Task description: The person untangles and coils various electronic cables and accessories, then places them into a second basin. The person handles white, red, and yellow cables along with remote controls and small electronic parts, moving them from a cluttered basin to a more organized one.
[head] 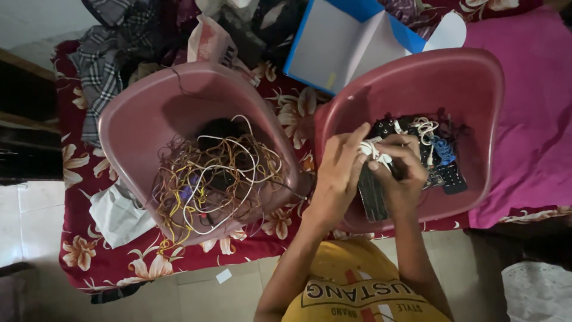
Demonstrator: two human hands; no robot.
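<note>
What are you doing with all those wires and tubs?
A person's left hand and right hand hold a small bundle of white cable over the right pink tub, which holds dark remotes and coiled cables. The left pink tub holds a tangle of yellow and white wires. Both tubs sit on a floral bedsheet.

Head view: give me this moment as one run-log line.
left hand: on white cable | right hand: pinching white cable | place: over right pink tub | left pink tub: tangled wires, untouched
</note>
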